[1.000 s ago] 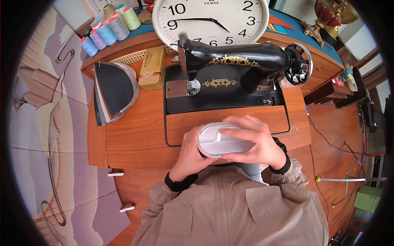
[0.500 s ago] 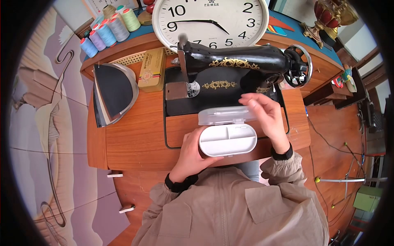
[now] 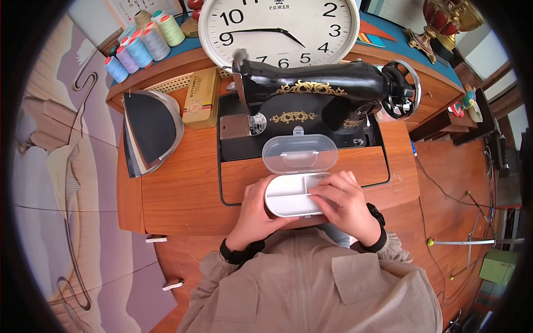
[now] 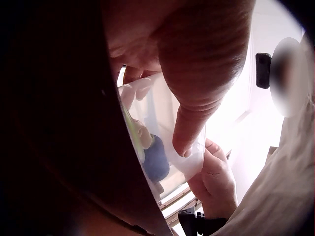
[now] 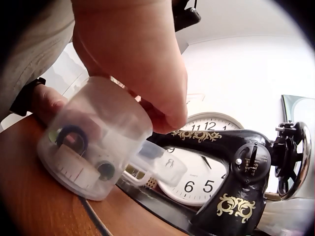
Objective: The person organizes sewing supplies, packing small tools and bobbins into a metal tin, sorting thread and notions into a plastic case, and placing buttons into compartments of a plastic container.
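Observation:
In the head view, my left hand (image 3: 256, 213) grips the left end of a translucent oval box (image 3: 267, 208) above the table's front part. A white tray with dividers (image 3: 286, 205) fills its top, and the clear lid (image 3: 300, 152) lies hinged back on the far side. My right hand (image 3: 351, 213) reaches over the tray's right end, thumb and fingertips pinching at the divider. Through the box wall (image 5: 98, 105) in the right wrist view show a blue ring (image 5: 72, 140) and a pale strip with red marks (image 5: 76, 167). The left wrist view shows my thumb (image 4: 189, 123) against the wall.
A black sewing machine (image 3: 311, 80) stands just beyond the lid, with a large clock (image 3: 277, 28) behind it. To the left are a yellow tin (image 3: 201, 100) and a dark fabric stack (image 3: 150, 130). Thread spools (image 3: 139, 51) stand at the back left.
The lid has swung from closed to fully back. My right hand has let go of it and moved down toward me onto the tray. My left hand keeps its grip.

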